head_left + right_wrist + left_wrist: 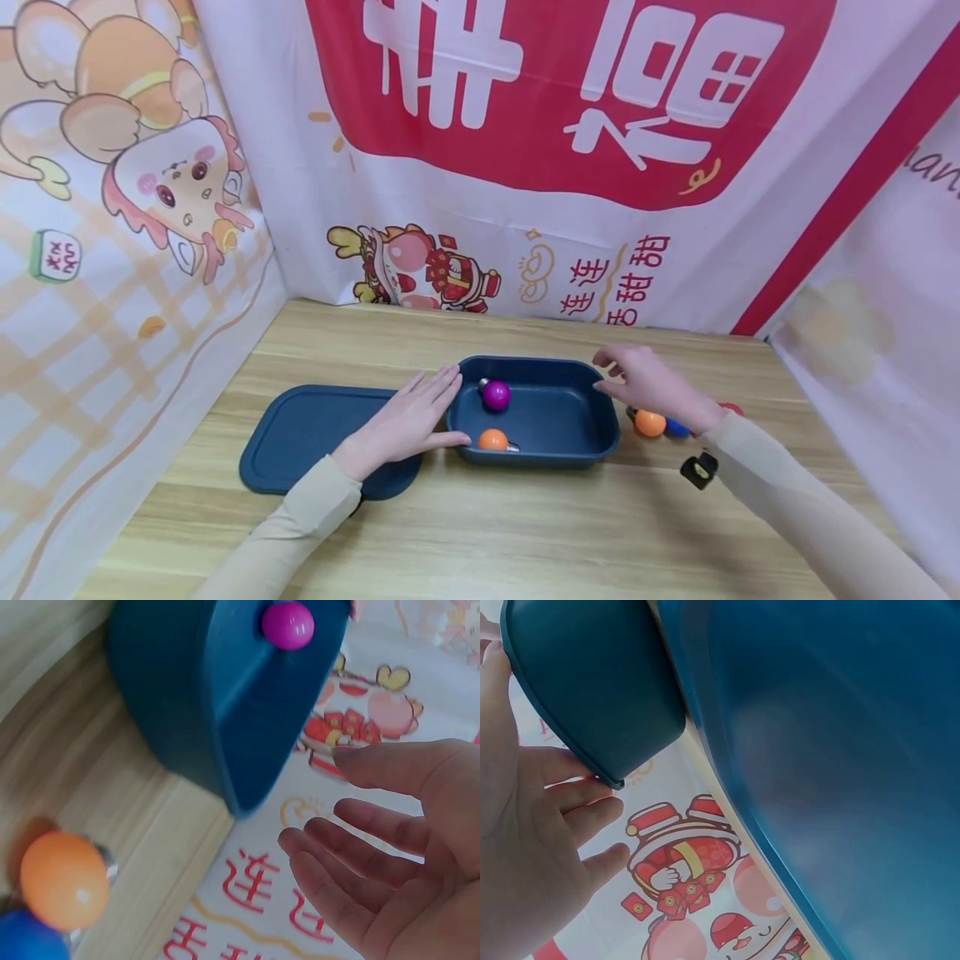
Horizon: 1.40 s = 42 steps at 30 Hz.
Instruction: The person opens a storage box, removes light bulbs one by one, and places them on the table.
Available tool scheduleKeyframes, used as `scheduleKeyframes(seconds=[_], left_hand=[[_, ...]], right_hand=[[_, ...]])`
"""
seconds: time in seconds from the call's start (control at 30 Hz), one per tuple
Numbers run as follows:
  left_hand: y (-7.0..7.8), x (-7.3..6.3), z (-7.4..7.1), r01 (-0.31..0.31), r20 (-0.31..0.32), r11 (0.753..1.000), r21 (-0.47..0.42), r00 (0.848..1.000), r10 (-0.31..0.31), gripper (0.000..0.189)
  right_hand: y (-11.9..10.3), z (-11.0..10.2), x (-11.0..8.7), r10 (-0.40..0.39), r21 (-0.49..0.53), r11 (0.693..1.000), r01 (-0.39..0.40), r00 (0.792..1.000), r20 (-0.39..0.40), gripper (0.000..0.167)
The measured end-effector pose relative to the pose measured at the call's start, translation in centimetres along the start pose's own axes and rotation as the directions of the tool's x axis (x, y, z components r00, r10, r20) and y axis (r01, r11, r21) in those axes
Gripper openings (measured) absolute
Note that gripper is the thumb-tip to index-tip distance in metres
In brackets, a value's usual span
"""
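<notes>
A dark blue rectangular box [555,425] stands on the table with a purple light bulb [496,395] and an orange light bulb [492,440] inside. My left hand [408,417] rests against the box's left end, fingers straight and thumb spread along the near corner. In the left wrist view those fingers touch the box's rim [562,739]. Above the right end of the box, my right hand [648,385] hovers with loosely bent fingers, holding nothing. The right wrist view shows a gap between this hand [420,855] and the box wall [180,712].
Left of the box lies a matching flat lid [315,433], partly under my left forearm. Right of it sit another orange bulb [649,423], a blue one [677,428] and something red [731,408], partly hidden by my right arm. A printed cloth wall [555,183] rises behind.
</notes>
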<state>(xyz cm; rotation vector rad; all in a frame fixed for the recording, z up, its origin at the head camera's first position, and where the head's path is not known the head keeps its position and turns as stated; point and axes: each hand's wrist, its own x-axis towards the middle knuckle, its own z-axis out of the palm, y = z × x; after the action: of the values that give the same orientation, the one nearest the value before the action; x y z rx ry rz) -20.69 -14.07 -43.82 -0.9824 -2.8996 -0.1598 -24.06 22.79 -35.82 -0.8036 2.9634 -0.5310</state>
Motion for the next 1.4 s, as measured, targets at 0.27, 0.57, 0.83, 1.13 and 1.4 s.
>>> scheduleKeyframes(seconds=[0.27, 0.57, 0.83, 1.13, 1.4], left_hand=[[0.1, 0.1, -0.1, -0.009, -0.009, 1.000, 0.001, 1.000, 0.009, 0.093], [0.0, 0.1, 0.1, 0.000, 0.005, 1.000, -0.002, 1.000, 0.000, 0.095], [0.0, 0.2, 0.0, 0.002, 0.012, 1.000, -0.015, 1.000, -0.002, 0.094], [0.0, 0.2, -0.1, -0.001, 0.007, 1.000, -0.028, 1.000, 0.001, 0.093], [0.1, 0.1, -0.3, -0.009, 0.006, 1.000, -0.017, 1.000, 0.009, 0.093]], right_hand=[[-2.0, 2.2, 2.1, -0.124, -0.032, 0.992, 0.124, 0.992, -0.011, 0.029], [-4.1, 4.2, 4.0, -0.143, 0.012, 0.990, 0.143, 0.989, 0.034, 0.033], [-5.8, 5.8, 5.7, -0.051, 0.011, 0.999, 0.050, 0.988, 0.143, 0.039], [-7.1, 7.3, 7.5, 0.006, -0.017, 1.000, -0.003, 0.984, 0.180, 0.041], [-8.2, 8.3, 8.5, 0.054, -0.050, 0.998, -0.045, 0.979, 0.195, 0.032]])
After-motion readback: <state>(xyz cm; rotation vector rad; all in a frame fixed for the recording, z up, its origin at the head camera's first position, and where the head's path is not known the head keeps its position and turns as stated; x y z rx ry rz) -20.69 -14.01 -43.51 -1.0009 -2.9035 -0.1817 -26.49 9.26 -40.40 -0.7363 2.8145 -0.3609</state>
